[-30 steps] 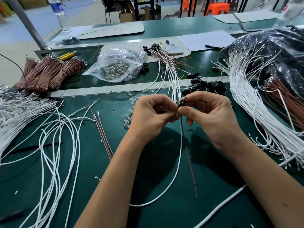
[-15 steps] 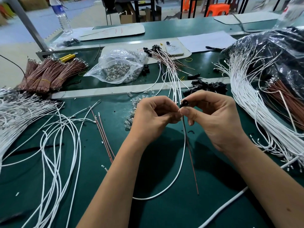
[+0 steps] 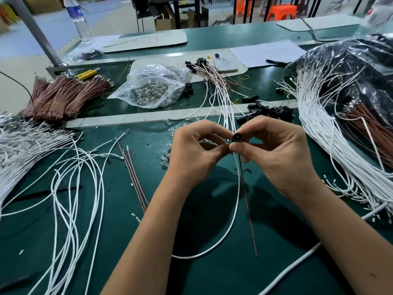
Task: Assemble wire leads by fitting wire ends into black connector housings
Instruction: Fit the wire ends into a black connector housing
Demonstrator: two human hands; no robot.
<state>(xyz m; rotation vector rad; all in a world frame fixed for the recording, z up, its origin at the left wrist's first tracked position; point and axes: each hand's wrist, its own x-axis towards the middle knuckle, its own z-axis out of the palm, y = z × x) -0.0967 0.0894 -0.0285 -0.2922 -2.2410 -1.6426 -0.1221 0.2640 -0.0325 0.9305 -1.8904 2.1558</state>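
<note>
My right hand [image 3: 274, 154] pinches a small round black connector housing [image 3: 236, 137] between thumb and forefinger, its open end facing me. My left hand [image 3: 196, 154] has its fingers curled against the housing's left side, pinching the wire ends just below it. A white wire [image 3: 234, 222] and a thin brown wire [image 3: 247, 211] hang down from the housing onto the green mat. The wire tips themselves are hidden by my fingers. A pile of loose black housings [image 3: 270, 111] lies just behind my hands.
Loose white wires [image 3: 70, 182] spread across the left; a thick white wire bundle [image 3: 331, 133] curves along the right. Brown wire bundles [image 3: 63, 94] sit at back left, a clear bag of metal parts [image 3: 153, 88] at back centre, finished leads [image 3: 214, 81] beside it, and small clear bulbs [image 3: 168, 150].
Both hands have stayed together at the mat's centre, lifting slightly. The housing has turned so that its open end faces me more squarely; the hanging wires swung a little.
</note>
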